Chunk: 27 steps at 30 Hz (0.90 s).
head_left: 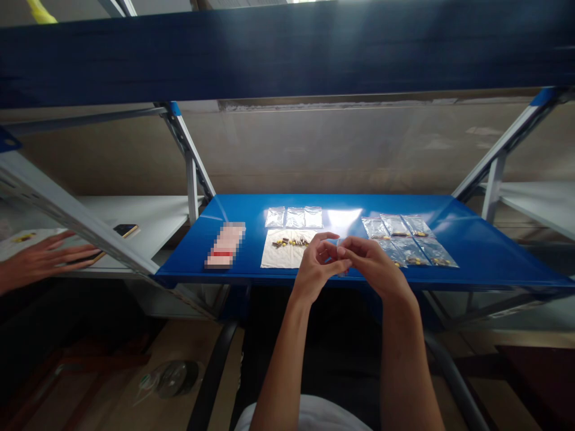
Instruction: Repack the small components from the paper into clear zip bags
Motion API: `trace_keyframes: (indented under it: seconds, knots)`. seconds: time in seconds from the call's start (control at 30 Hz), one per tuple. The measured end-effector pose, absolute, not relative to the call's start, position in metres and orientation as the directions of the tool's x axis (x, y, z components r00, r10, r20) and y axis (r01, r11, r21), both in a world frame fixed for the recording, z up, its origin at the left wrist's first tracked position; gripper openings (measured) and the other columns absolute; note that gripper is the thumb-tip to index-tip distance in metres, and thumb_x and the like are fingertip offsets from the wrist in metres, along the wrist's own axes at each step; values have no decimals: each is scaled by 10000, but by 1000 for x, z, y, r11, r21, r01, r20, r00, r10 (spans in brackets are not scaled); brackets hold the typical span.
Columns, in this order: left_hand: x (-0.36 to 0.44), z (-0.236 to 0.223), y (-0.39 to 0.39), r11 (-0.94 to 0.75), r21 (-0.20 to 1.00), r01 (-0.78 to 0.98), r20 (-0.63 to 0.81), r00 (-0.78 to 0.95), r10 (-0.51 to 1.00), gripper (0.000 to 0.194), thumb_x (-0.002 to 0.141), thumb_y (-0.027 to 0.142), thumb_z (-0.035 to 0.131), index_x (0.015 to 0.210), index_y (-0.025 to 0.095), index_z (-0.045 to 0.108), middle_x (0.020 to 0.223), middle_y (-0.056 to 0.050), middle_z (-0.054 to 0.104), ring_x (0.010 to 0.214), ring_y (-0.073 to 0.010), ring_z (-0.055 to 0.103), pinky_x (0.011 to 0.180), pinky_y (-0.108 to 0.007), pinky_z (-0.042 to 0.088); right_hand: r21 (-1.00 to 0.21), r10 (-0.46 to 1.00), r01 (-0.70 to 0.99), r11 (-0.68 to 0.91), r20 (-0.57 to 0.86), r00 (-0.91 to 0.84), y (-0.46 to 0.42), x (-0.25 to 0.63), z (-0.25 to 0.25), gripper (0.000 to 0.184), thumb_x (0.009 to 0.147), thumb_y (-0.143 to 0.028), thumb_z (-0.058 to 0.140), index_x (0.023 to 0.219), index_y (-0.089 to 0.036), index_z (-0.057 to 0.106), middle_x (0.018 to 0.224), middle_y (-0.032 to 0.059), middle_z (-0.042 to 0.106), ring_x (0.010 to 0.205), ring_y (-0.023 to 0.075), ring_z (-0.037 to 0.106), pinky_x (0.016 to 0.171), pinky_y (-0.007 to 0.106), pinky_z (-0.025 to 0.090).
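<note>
My left hand (314, 268) and my right hand (372, 263) meet above the front edge of the blue shelf. Between their closed fingers is a small clear plastic bag (334, 242) with a bluish edge, mostly hidden by the fingers. Left of them lies a cream cloth (273, 258) bearing several small yellow and dark brown pieces (296, 242). Behind the cloth, flat clear bags (295, 217) lie in a row. To the right, two rows of clear bags (415, 240) lie flat, with yellow and brown pieces visible in several of them.
A blurred-out pinkish object (226, 244) lies at the shelf's left. Slanted metal posts (191, 152) flank the shelf, and a blue beam (287, 54) crosses overhead. At far left, another person's hand (49, 254) reaches over a white shelf near a phone (124, 230).
</note>
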State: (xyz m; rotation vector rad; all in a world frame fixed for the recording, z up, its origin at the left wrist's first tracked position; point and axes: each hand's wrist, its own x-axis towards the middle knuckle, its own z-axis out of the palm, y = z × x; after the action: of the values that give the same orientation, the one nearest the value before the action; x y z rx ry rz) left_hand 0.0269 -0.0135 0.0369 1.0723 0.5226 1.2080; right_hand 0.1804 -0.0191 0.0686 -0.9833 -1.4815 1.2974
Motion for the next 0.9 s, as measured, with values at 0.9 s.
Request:
trace_keyframes:
  seconds: [0.9]
  knots:
    - [-3, 55, -18, -532, 740, 412, 491, 210, 845, 207, 1005, 228, 526, 992, 197, 730, 917, -71, 754, 822, -209, 685, 757, -309, 504, -824, 965, 504, 257, 245, -92, -18, 170, 64, 224, 936, -403, 584, 837, -217, 660, 760, 46, 729, 728, 220, 675, 682, 330, 487]
